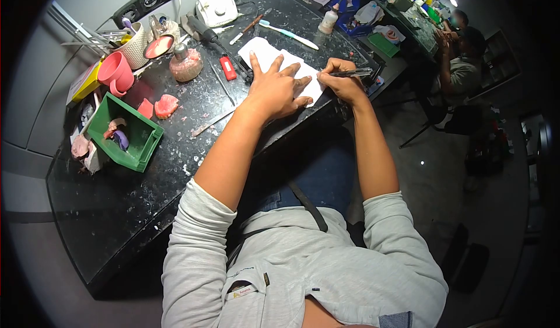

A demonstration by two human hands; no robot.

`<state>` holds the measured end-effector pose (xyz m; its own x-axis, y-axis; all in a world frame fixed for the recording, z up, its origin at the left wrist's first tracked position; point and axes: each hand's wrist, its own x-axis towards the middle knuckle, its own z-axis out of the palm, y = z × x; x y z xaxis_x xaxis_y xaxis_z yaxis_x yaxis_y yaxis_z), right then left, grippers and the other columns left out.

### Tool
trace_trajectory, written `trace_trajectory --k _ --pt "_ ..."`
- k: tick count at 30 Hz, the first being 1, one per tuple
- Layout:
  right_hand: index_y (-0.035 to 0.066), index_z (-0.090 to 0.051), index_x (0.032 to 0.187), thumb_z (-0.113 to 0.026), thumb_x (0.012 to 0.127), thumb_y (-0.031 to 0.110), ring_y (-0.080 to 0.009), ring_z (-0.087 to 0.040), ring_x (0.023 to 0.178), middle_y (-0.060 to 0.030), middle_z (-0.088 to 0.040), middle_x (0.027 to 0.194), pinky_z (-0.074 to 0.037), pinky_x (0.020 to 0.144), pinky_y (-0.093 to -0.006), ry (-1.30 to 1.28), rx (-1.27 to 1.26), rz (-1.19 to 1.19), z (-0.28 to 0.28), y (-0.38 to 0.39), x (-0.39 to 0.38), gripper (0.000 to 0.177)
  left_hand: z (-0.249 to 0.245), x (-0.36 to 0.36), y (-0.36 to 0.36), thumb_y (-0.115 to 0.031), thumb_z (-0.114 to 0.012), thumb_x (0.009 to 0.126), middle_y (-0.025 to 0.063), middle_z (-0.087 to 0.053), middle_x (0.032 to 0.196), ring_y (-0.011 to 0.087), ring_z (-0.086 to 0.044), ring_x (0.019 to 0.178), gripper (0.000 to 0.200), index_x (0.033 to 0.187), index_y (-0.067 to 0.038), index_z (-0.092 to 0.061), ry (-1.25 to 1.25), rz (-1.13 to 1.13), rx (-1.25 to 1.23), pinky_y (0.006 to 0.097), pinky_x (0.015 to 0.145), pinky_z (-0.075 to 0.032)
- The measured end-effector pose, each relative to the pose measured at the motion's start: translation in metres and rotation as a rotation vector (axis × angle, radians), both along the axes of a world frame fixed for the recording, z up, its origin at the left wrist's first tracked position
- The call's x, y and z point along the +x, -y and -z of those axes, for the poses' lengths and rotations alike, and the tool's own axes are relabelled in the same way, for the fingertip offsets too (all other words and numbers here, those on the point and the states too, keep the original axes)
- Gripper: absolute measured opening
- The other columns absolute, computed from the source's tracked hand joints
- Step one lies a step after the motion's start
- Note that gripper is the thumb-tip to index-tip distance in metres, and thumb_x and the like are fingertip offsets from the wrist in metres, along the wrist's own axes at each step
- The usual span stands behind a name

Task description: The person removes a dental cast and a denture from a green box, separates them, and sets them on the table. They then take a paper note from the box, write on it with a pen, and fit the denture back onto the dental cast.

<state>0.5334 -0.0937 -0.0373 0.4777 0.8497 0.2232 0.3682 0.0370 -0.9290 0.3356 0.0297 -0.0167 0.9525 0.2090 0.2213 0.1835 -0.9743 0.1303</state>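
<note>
White paper (259,49) lies near the right end of the black bench, partly covered by my hands. My left hand (279,86) rests flat on it with the fingers spread. At the paper's right edge, my right hand (344,84) is closed around a dark pen (356,72); its tip is hidden by my fingers. A red lighter (227,68) and a thin metal tool (224,85) lie left of my left hand. Beyond the paper is a white and blue toothbrush (290,34), with a brown-handled knife (246,29) beside it.
A green bin (150,143) with small pieces inside stands at left, near a pink mug (115,70) and pink lumps (165,106). A glass burner (186,64), a hand torch (201,29) and a white device (216,8) stand farther back. Another person (464,65) sits at right.
</note>
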Motion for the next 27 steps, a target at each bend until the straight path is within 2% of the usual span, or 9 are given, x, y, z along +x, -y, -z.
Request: trace_trajectory --k 5,7,14,16,23,27 --pt "0.005 -0.058 0.070 -0.071 0.078 0.005 -0.0072 -0.058 0.059 -0.0034 -0.064 0.065 -0.045 0.055 -0.0237 -0.048 -0.013 0.038 -0.004 -0.001 -0.003 0.016 -0.001 0.000 0.000 -0.064 -0.054 0.090 0.0023 -0.044 0.154 0.0337 -0.030 0.147 0.058 0.139 -0.034 -0.058 -0.019 -0.009 -0.005 0.0804 0.108 -0.003" --pt "0.005 -0.057 0.071 -0.071 0.079 0.004 -0.0078 -0.059 0.059 -0.0035 -0.064 0.065 -0.045 0.054 -0.0237 0.053 -0.037 -0.016 0.003 0.001 0.008 0.016 0.002 -0.001 0.000 -0.065 -0.054 0.090 0.0023 -0.044 0.154 0.0336 -0.029 0.147 0.058 0.139 -0.034 -0.058 -0.005 -0.005 0.000 0.0803 0.108 -0.003" --pt "0.005 -0.057 0.069 -0.072 0.077 0.005 -0.0077 -0.059 0.059 -0.0031 -0.064 0.065 -0.045 0.054 -0.0238 -0.036 0.015 0.027 -0.001 0.001 0.000 0.016 -0.003 -0.001 0.001 -0.065 -0.053 0.090 0.0024 -0.043 0.154 0.0331 -0.029 0.147 0.059 0.141 -0.034 -0.056 -0.034 -0.012 0.002 0.0804 0.108 -0.003" --pt "0.005 -0.058 0.069 -0.072 0.078 0.005 -0.0077 -0.060 0.060 -0.0034 -0.065 0.066 -0.045 0.055 -0.0241 0.032 -0.014 0.042 -0.001 0.002 0.003 0.016 0.001 -0.001 0.001 -0.065 -0.053 0.090 0.0024 -0.043 0.154 0.0332 -0.029 0.147 0.058 0.140 -0.034 -0.056 -0.015 -0.006 0.007 0.0805 0.108 -0.003" --pt "0.005 -0.058 0.070 -0.071 0.077 0.006 -0.0075 -0.059 0.059 -0.0029 -0.064 0.066 -0.045 0.056 -0.0241 0.020 -0.022 0.090 -0.003 0.000 -0.002 0.015 0.002 0.000 0.000 -0.064 -0.053 0.091 0.0025 -0.044 0.154 0.0341 -0.029 0.147 0.058 0.139 -0.033 -0.058 0.000 -0.003 0.000 0.0807 0.108 -0.002" --pt "0.005 -0.059 0.072 -0.073 0.082 0.007 -0.0084 -0.058 0.058 -0.0033 -0.064 0.066 -0.045 0.055 -0.0234 0.015 0.058 0.073 0.001 0.000 0.002 0.017 0.003 -0.001 0.000 -0.064 -0.054 0.090 0.0025 -0.044 0.154 0.0342 -0.030 0.147 0.058 0.140 -0.033 -0.058 0.003 -0.004 0.000 0.0808 0.108 -0.002"
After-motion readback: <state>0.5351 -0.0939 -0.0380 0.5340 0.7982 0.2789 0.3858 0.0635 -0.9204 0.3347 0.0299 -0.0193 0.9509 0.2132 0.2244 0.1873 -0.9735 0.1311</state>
